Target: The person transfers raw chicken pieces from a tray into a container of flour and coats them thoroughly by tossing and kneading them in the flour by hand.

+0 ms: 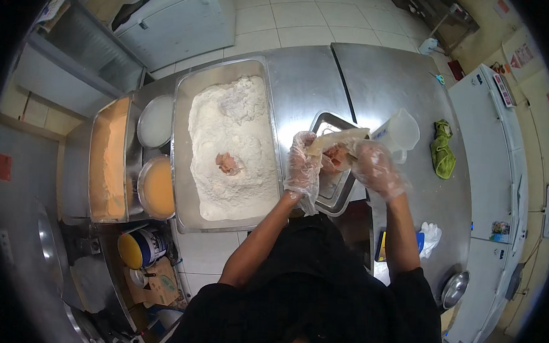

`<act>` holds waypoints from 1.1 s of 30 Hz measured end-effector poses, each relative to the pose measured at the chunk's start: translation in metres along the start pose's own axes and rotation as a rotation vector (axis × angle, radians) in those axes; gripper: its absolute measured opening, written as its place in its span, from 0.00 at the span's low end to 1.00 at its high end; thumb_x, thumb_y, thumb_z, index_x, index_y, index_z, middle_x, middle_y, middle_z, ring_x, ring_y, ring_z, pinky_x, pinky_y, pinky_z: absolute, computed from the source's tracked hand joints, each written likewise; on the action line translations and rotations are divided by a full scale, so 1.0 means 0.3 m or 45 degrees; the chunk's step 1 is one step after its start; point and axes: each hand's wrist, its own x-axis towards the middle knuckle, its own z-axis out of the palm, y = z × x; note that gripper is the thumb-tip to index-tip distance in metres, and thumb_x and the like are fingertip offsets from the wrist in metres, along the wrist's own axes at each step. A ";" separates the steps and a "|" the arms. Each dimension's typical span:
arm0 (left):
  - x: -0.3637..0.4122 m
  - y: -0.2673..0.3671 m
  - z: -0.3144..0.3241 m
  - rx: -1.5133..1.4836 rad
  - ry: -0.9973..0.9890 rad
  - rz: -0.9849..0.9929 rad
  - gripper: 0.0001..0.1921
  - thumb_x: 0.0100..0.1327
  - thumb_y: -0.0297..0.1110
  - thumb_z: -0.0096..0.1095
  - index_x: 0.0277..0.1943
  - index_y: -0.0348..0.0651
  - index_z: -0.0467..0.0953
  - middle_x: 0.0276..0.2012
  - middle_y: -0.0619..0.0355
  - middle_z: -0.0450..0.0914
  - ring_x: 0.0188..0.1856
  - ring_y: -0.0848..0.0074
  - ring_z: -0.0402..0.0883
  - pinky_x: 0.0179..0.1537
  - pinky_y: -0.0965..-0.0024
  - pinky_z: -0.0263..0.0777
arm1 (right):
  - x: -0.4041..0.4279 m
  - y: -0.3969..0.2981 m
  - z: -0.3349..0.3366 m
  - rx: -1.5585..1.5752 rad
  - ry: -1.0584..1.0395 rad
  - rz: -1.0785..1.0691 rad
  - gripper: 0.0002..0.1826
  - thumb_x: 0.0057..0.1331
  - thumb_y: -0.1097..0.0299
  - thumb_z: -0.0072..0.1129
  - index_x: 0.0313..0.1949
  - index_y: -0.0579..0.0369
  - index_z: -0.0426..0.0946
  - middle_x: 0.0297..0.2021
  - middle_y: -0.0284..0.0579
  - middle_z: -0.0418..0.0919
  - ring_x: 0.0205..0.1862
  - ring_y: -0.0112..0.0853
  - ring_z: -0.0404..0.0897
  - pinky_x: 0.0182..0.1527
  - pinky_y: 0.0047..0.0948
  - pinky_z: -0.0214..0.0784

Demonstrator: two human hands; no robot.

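Observation:
My left hand (302,166), in a clear plastic glove, grips one end of a pale, floppy strip that looks like raw skin or meat (340,136). The other end is in my right hand (376,169), gloved the same way. Both hands are above a steel tray (334,199) with pink raw meat (334,156) at its upper part. Left of my hands lies a large steel pan (226,228) of white flour (230,190). One piece of raw meat (228,164) rests on that flour, and a clumpy mound of flour is near the pan's far end.
Left of the pan stand a bowl of orange liquid (158,187), a bowl of whitish contents (156,121) and a steel container of orange powder (115,164). To the right are a plastic measuring jug (399,131), a green cloth (442,151), scissors (439,79) and a steel bowl (455,289).

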 end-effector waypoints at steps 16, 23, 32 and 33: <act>0.038 0.009 -0.013 -0.005 0.080 -0.065 0.15 0.63 0.27 0.55 0.50 0.38 0.61 0.38 0.59 0.71 0.38 0.81 0.72 0.35 0.80 0.70 | 0.135 0.026 -0.159 0.714 -0.505 0.564 0.11 0.61 0.66 0.55 0.41 0.57 0.74 0.36 0.50 0.77 0.35 0.34 0.76 0.39 0.33 0.69; 0.073 -0.004 -0.021 -0.244 0.007 -0.249 0.13 0.63 0.28 0.56 0.48 0.41 0.65 0.37 0.62 0.72 0.37 0.84 0.72 0.34 0.81 0.69 | 0.048 0.005 -0.116 2.299 0.332 1.091 0.12 0.62 0.69 0.55 0.43 0.62 0.72 0.38 0.41 0.76 0.37 0.29 0.76 0.39 0.26 0.71; 0.059 -0.014 0.022 -0.053 -0.113 -0.132 0.13 0.65 0.31 0.53 0.50 0.37 0.66 0.40 0.60 0.72 0.41 0.80 0.72 0.41 0.78 0.70 | 0.110 -0.056 -0.018 2.760 0.875 1.204 0.09 0.62 0.74 0.51 0.43 0.59 0.71 0.36 0.42 0.75 0.41 0.29 0.76 0.42 0.26 0.73; 0.037 -0.049 0.017 -0.215 -0.072 -0.212 0.15 0.66 0.33 0.51 0.52 0.37 0.64 0.44 0.58 0.71 0.45 0.77 0.71 0.44 0.77 0.68 | 0.101 -0.075 -0.007 2.677 0.736 1.145 0.13 0.60 0.76 0.53 0.44 0.59 0.68 0.37 0.42 0.74 0.41 0.30 0.76 0.43 0.28 0.73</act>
